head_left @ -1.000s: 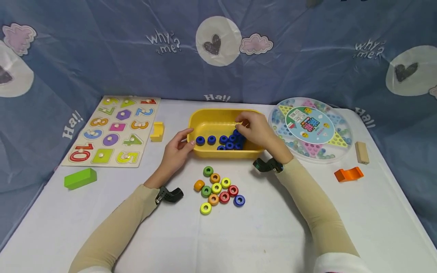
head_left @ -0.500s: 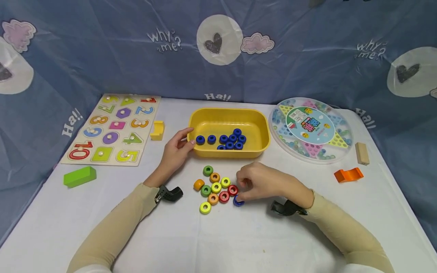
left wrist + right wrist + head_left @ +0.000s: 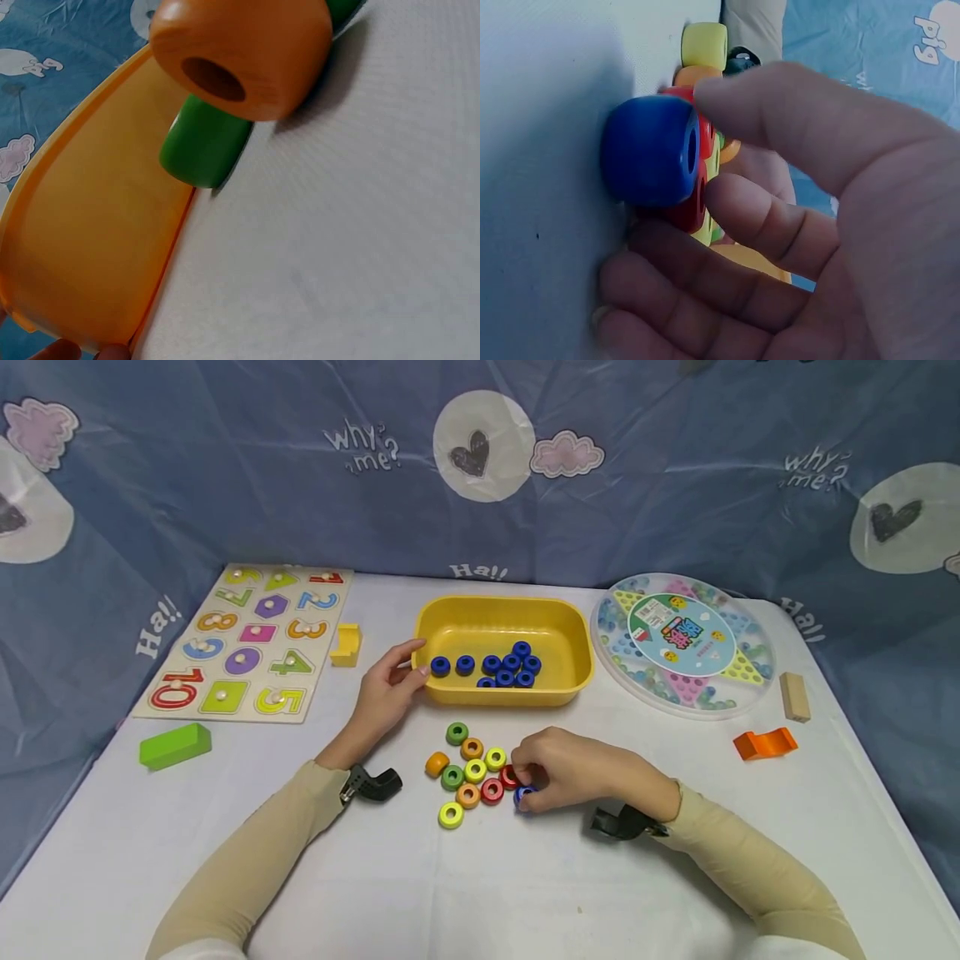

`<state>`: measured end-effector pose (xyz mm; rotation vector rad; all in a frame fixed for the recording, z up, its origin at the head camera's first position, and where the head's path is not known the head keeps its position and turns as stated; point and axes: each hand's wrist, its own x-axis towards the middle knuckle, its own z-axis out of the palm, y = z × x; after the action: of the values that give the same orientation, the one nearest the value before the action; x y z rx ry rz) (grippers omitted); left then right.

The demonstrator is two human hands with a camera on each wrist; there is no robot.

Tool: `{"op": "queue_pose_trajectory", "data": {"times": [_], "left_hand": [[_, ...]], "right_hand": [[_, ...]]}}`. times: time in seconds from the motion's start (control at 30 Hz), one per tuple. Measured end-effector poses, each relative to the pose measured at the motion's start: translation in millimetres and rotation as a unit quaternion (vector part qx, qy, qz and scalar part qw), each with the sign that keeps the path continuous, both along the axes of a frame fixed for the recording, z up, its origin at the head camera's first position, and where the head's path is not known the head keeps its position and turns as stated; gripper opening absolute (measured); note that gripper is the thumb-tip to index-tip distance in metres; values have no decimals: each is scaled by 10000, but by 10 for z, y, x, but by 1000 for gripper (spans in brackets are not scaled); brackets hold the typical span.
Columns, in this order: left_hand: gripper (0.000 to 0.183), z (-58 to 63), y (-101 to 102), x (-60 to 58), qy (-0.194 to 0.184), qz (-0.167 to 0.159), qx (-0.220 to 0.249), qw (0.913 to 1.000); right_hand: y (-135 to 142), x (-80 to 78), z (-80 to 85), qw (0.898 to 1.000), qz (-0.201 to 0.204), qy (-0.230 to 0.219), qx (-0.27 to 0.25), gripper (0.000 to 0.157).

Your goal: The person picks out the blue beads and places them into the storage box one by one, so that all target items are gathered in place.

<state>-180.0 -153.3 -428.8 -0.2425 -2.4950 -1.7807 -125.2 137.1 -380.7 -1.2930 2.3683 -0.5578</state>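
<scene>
My left hand (image 3: pixel 381 700) holds the left end of the yellow plastic tub (image 3: pixel 502 697), thumb and fingertips at its rim. Several blue beads (image 3: pixel 491 665) lie inside, mostly toward the right. Over the loose beads on the table, my right hand (image 3: pixel 576 768) reaches down at a blue bead (image 3: pixel 646 154). In the right wrist view, thumb and index finger are spread at its holed face, with a gap between them. Red beads (image 3: pixel 492 791) sit right beside it. Yellow beads (image 3: pixel 451 815), orange beads (image 3: pixel 468 796) and green beads (image 3: pixel 457 733) make up the rest of the group.
A number puzzle board (image 3: pixel 243 647) lies at the left, near a green block (image 3: pixel 176 747) and a yellow arch block (image 3: pixel 346 646). To the right are a round marble game (image 3: pixel 682 643), an orange arch block (image 3: pixel 766 744) and a wooden block (image 3: pixel 795 697).
My right hand has left the tub and come down toward the near side, to the blue bead on the table. The left hand keeps its place at the tub.
</scene>
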Motion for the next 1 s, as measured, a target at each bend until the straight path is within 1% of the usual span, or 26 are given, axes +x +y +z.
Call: {"op": "queue_pose_trajectory", "data": {"times": [0.13,0.27,0.53,0.67,0.8,0.9,1.0], "left_hand": [[45,4,0,-6,-44,32,16,10000],[45,7,-3,-8,-67,16,101,9999],[44,-8,-36,-25,-108,-181,480,9986],[43,1,-51,-42,-228,-253,691,9970],[44,35,-64,-43,-470,-271,854,9949],[45,56,-80,-37,-634,-306,980,9927],[46,55,-92,-36,-714,-359,1094,9908]], "right_hand": [[-10,7,25,9997,59,-125,181,32],[-21,-3,32,9994,111,-245,236,30],[-11,-22,14,9991,151,-348,200,30],[-2,-42,4,9989,125,-420,165,31],[9,-61,12,9987,115,-476,158,29],[33,-95,54,9984,87,-551,84,26],[80,-167,171,9983,-37,-557,-177,23]]}}
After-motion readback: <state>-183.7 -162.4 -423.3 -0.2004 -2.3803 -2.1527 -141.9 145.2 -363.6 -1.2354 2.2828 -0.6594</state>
